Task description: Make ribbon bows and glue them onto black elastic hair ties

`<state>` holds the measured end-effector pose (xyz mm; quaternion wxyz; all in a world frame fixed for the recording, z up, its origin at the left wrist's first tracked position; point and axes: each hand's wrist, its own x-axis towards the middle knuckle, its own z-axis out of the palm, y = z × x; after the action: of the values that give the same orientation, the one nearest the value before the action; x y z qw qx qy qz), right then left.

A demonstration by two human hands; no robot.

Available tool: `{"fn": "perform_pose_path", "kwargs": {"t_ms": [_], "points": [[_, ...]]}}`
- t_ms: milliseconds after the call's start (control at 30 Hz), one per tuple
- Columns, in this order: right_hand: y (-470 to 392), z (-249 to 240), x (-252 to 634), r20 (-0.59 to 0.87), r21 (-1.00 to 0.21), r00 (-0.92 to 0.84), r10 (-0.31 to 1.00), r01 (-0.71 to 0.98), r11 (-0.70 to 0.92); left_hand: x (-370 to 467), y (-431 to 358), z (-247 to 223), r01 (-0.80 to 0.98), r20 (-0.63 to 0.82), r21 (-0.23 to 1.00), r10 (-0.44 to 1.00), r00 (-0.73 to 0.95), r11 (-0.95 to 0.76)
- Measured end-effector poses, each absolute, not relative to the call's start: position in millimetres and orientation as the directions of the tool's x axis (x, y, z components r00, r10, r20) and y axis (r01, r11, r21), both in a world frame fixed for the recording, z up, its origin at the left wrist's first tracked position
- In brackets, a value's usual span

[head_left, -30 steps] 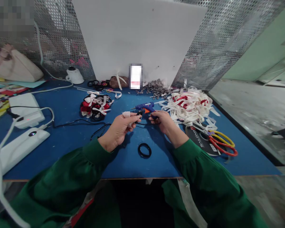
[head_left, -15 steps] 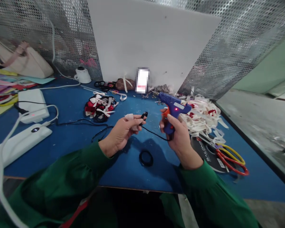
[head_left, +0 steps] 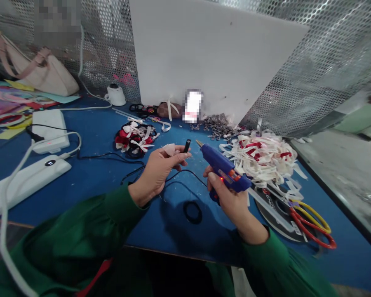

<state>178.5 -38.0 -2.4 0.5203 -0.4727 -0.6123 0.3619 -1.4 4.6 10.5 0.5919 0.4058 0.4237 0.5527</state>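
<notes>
My left hand [head_left: 162, 169] pinches what looks like a folded black hair tie [head_left: 187, 145] between thumb and fingers, its end sticking up with a small shiny spot. A white ribbon piece [head_left: 170, 149] shows among the same fingers. Wrapped around a blue hot glue gun [head_left: 220, 163], my right hand [head_left: 228, 194] holds it with the nozzle pointing up and left, a short way right of the black end and apart from it. A red light glows on the gun. Below, between my hands, another black hair tie [head_left: 192, 212] lies on the blue table [head_left: 170, 231].
White and red ribbon pieces [head_left: 266, 159] heap at the right, near large scissors [head_left: 315, 222] and a black disc [head_left: 275, 216]. Finished-looking bows [head_left: 134, 138] pile left of centre. Metal clips [head_left: 219, 126] lie behind. A power bank [head_left: 27, 183] and cables sit left.
The glue gun has turned from upright side view to lean with its nozzle up-left, nearer the black end in my left hand. The camera view has shifted slightly left.
</notes>
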Motion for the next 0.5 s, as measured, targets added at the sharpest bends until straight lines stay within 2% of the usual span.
{"fn": "perform_pose_path", "kwargs": {"t_ms": [200, 500], "points": [[-42.4, 1.9, 176.4, 0.384, -0.814, -0.083, 0.920, 0.440, 0.379, -0.2, 3.9, 12.0, -0.293, 0.011, 0.956, 1.000, -0.018, -0.015], [-44.0, 4.2, 173.8, 0.397, -0.767, -0.111, 0.911, 0.506, 0.396, -1.5, 4.8, 8.9, -0.285, 0.019, 0.958, 0.999, -0.049, -0.033]]}}
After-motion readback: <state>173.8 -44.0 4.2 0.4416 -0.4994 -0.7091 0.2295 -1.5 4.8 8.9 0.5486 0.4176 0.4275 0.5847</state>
